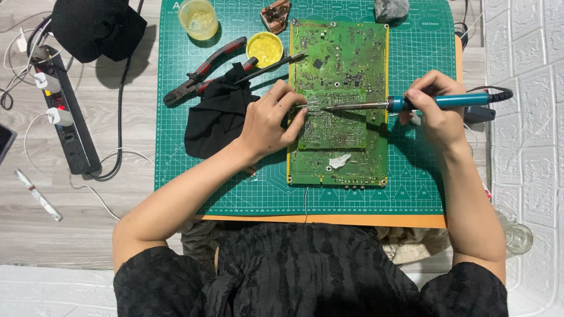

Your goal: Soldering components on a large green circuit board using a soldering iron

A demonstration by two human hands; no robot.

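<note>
A large green circuit board (346,58) lies on a green cutting mat (235,182). My right hand (437,111) grips a blue-handled soldering iron (435,102), its metal tip reaching left to the board's middle. My left hand (270,120) rests on the board's left edge, fingers pinched near the iron's tip, apparently on a thin solder wire that is too fine to make out. A small white scrap (339,161) sits on the board's lower part.
Red-handled pliers (202,73), a black cloth (218,114), a yellow round tin (264,48), a clear cup (198,17), a brown sponge holder (275,14) and a grey lump (390,9) surround the board. A black power strip (64,111) lies at left. A glass (517,235) stands at right.
</note>
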